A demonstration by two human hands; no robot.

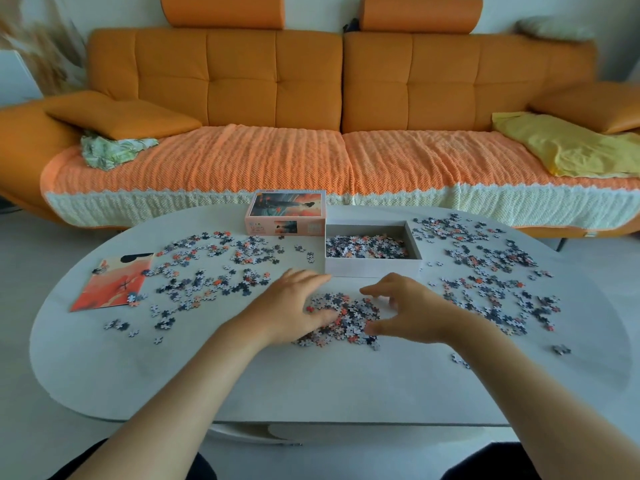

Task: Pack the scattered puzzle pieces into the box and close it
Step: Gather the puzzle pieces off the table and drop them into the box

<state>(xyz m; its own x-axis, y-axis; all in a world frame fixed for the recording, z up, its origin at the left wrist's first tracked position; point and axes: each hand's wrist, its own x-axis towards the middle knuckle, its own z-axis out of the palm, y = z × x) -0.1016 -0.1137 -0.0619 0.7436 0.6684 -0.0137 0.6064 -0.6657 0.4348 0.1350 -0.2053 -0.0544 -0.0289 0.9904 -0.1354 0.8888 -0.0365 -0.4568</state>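
Observation:
A heap of small puzzle pieces [346, 315] lies on the white oval table [311, 382], just in front of the open white box [372, 266]. My left hand [294, 306] and my right hand [408, 310] flank the heap, fingers spread and curved inward, touching its edges. The box holds a layer of pieces. The box lid [285, 213], printed with a sunset picture, stands behind the box's left corner. More loose pieces are scattered on the left [214, 268] and on the right [491, 268] of the table.
A printed reference sheet [110, 284] lies at the table's left with a few pieces on it. An orange sofa [311, 98] with a knitted cover, cushions and a yellow cloth [571, 147] runs behind the table.

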